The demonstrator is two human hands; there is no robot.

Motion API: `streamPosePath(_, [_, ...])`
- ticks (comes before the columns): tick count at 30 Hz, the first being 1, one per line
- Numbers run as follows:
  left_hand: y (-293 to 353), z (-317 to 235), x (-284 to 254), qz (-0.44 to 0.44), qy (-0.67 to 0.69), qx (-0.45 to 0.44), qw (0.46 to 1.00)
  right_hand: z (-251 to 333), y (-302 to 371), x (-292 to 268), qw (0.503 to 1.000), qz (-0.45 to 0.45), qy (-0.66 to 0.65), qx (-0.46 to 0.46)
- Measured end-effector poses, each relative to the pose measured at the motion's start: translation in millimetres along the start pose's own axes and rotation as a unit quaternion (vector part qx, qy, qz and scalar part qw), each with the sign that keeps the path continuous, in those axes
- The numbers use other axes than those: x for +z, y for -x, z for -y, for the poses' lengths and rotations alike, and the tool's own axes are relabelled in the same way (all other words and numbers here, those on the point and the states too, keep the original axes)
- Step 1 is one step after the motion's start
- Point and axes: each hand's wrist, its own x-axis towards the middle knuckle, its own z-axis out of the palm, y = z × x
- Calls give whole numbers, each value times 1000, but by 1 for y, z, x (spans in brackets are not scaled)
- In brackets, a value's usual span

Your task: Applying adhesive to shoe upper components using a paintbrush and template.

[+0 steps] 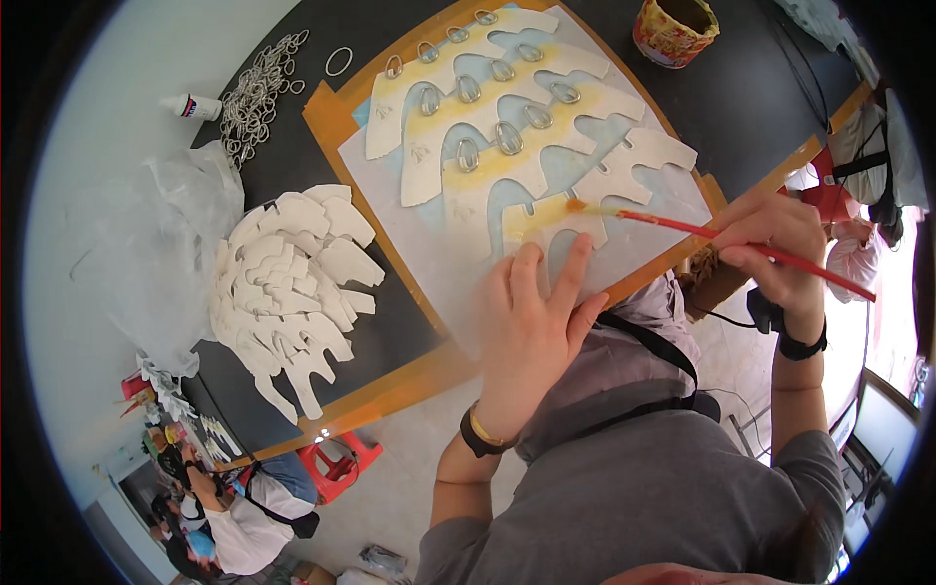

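Note:
My right hand point(777, 244) grips a red-handled paintbrush point(682, 226) whose tip touches the yellow, wet-looking upper edge of a white cut-out piece point(526, 222). On that piece's lower edge rest the spread fingertips of my left hand point(539, 317), which holds nothing. Beside it lies another white piece point(634, 168) with little or no yellow on it. Farther up, rows of overlapping cut-outs point(426, 180) carry yellow bands, with oval metal rings point(468, 154) set along them. A pale sheet point(385, 200) lies beneath them all.
Left on the dark table are a heap of white cut-outs point(292, 263), a pile of metal rings point(255, 102), a small white bottle point(192, 106) and a clear plastic bag point(175, 234). A yellow-red tub point(675, 31) stands far right. A person point(255, 522) works beyond, near a red stool point(336, 466).

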Motion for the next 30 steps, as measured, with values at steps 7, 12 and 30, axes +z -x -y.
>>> streamPosePath(7, [6, 5, 7, -61, 25, 7, 998, -1, -15, 32, 998, 24, -51, -20])
streamPosePath(12, [4, 9, 7, -91, 74, 1, 993, -4, -25, 32, 997, 49, -66, -17])
streamPosePath(30, [3, 0, -4, -11, 36, 6, 999, -25, -5, -23, 879, -263, -389, 82])
